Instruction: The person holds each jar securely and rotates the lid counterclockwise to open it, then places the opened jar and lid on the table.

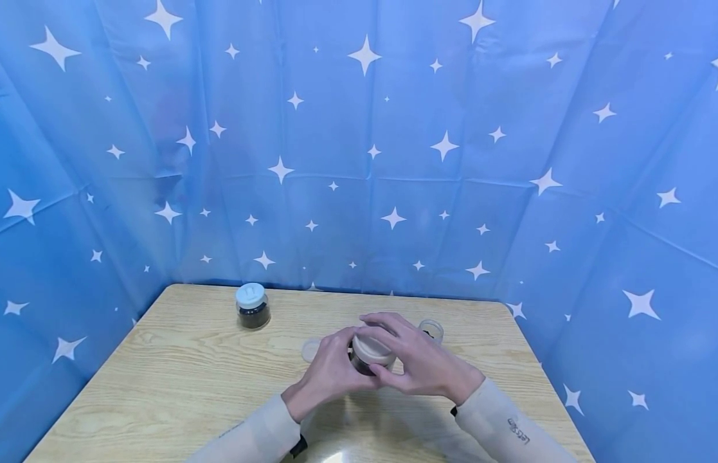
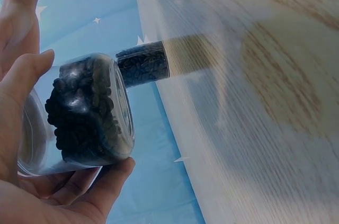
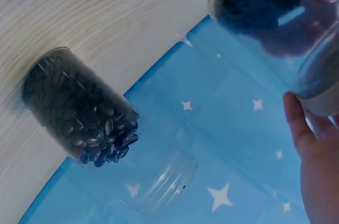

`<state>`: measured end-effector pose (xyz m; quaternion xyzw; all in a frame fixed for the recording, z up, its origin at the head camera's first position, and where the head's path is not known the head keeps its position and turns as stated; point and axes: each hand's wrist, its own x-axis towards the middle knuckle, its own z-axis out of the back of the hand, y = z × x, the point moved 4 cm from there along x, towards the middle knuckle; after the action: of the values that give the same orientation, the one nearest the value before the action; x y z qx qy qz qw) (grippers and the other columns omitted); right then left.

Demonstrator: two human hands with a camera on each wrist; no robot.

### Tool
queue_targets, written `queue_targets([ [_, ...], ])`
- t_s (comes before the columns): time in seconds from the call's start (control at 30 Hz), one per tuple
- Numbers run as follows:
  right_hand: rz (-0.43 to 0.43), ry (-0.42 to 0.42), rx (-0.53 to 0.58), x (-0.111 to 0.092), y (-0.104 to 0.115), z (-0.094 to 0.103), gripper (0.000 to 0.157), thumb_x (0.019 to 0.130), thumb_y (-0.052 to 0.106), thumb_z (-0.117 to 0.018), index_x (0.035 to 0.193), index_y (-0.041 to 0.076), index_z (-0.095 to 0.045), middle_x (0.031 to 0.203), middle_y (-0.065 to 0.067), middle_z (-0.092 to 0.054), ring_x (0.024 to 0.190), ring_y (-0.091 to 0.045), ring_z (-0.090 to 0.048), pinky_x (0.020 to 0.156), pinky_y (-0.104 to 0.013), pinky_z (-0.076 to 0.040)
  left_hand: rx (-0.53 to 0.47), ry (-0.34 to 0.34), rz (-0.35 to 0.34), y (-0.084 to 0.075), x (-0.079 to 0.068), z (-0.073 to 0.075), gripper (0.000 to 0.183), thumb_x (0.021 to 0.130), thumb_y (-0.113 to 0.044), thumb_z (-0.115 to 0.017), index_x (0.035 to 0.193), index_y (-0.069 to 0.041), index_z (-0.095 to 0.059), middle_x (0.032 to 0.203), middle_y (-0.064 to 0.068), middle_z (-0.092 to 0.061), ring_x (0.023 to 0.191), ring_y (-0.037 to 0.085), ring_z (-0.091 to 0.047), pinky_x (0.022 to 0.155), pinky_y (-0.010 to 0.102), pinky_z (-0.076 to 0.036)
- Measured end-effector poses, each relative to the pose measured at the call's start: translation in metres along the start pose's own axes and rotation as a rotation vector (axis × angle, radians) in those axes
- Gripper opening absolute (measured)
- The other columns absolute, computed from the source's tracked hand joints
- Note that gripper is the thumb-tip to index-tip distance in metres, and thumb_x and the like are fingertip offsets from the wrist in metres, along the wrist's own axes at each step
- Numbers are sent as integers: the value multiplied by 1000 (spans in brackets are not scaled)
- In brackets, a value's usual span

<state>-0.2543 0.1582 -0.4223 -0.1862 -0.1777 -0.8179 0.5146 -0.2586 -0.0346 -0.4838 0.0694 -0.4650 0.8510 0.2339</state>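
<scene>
My left hand (image 1: 335, 370) grips the side of a clear glass jar (image 2: 87, 113) partly filled with dark beans. In the left wrist view, its thumb and fingers lie around the glass. The fingers of my right hand (image 1: 413, 360) hold the pale lid (image 1: 373, 350) on top of this jar. In the right wrist view, fingertips touch the lid's rim (image 3: 323, 99). The hands hide much of the jar from the head view. Just beyond the right hand stands a second clear jar (image 3: 79, 107), uncovered, with dark beans inside.
A third jar (image 1: 252, 314) with a pale lid and dark contents stands at the table's back left. Left of the held jar, a pale round disc (image 1: 310, 350) lies on the wooden table (image 1: 179, 360). A blue starred curtain (image 1: 335, 141) hangs behind the table.
</scene>
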Motion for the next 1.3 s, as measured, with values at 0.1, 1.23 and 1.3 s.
queue_targets([
  [0.1,-3,0,-3,0,0,0,66,102,28,-84,164,19,-62,168,-10,-61,151,-30,-66,116,-50,-65,0,0,2,0,0,0,73,81,-38,-104,145,-20,-73,126,-4,-82,106,7,-75,88,25,-62],
  [1.23,-298,-205,-161,1,26,-18,72,106,52,-83,168,24,-60,164,-18,-65,148,-37,-68,108,-58,-67,43,-23,-32,3,3,-1,60,80,-27,-104,131,-12,-77,118,2,-83,103,12,-79,86,26,-65],
  [1.3,-318,-215,-172,1,29,-19,74,104,51,-86,168,24,-60,162,-20,-66,147,-39,-69,108,-58,-67,54,-23,-30,3,4,-1,56,78,-21,-103,127,-13,-77,115,1,-84,101,11,-77,85,26,-64],
])
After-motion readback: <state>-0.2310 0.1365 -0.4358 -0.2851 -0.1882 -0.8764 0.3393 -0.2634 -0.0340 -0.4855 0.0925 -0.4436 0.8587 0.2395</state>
